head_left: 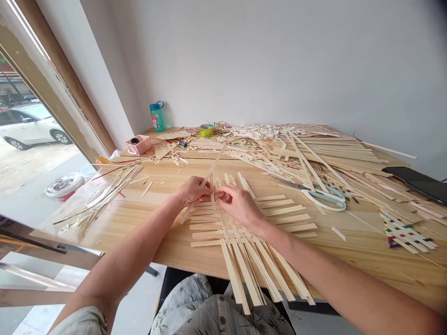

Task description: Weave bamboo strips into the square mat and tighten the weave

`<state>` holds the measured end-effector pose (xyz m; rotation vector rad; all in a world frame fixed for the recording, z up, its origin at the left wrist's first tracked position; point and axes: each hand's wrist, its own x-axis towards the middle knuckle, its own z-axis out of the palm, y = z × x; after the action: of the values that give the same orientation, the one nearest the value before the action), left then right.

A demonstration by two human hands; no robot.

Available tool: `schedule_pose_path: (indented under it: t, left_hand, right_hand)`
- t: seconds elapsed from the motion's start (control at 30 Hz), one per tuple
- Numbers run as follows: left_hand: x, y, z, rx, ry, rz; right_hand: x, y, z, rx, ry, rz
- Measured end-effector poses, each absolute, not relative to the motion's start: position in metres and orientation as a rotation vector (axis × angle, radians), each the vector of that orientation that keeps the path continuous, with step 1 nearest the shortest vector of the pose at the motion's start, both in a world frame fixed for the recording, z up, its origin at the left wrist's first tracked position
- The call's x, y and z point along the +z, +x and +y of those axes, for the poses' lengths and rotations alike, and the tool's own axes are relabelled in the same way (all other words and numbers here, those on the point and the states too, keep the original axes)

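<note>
My left hand (pixel 193 190) pinches a long, thin bamboo strip (pixel 206 179) that runs diagonally across the weave. My right hand (pixel 237 204) rests on a flat, open-weave bamboo mat (pixel 240 237), its fingertips gripping strips near the centre and close to my left hand. Loose strip ends fan out from the mat toward me and to the right. Both hands hide the middle of the weave. Off to the right lie pale-handled scissors (pixel 324 197) and a small woven piece with coloured strips (pixel 407 235), both beyond my reach of contact.
The wooden table (pixel 366 260) carries heaps of loose strips and offcuts at the back. A green water bottle (pixel 157 117), tape roll (pixel 206 130), pink box (pixel 138 144) and dark phone (pixel 415 184) stand around its far edges. A window lies left.
</note>
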<state>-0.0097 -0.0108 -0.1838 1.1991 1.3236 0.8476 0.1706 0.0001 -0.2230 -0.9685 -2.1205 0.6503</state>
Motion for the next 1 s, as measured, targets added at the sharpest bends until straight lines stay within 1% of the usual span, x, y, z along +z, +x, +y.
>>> schedule_pose_path:
  t: [0.33,0.6,0.83,1.0]
  left_hand:
    - [-0.168,-0.020,-0.018,0.762,1.349,1.354]
    - [-0.166,-0.052,-0.014,0.679,1.604,1.578]
    - [-0.158,-0.070,-0.014,0.652,1.686,1.738]
    - [-0.150,-0.086,-0.018,0.504,1.719,1.724]
  right_hand:
    - [-0.221,0.165,0.006,0.857,-1.014,-2.046]
    - [-0.224,0.163,0.005,0.863,-0.983,-2.006]
    - [-0.229,0.165,0.007,0.910,-0.967,-1.972]
    - [-0.229,0.166,0.007,0.904,-0.948,-1.985]
